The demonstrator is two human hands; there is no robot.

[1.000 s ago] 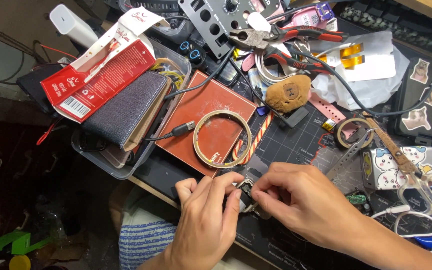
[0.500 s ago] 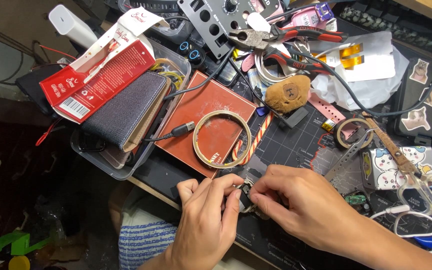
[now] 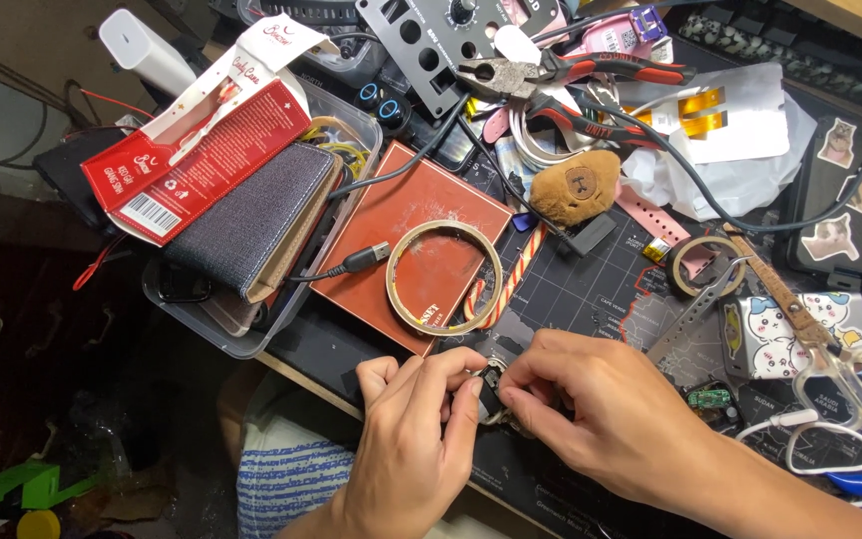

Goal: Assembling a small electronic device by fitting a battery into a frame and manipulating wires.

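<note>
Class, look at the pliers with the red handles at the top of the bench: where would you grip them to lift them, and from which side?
Grip the pliers by the two red handles, coming from above on the right. The handles splay out rightward, lying on top of the clutter, while the metal jaws point left against the grey panel.

Your left hand (image 3: 406, 439) and right hand (image 3: 591, 404) meet fingertip to fingertip at centre, both palm-down, fingers curled into tight pinches, right forearm angling in from lower right.
</note>
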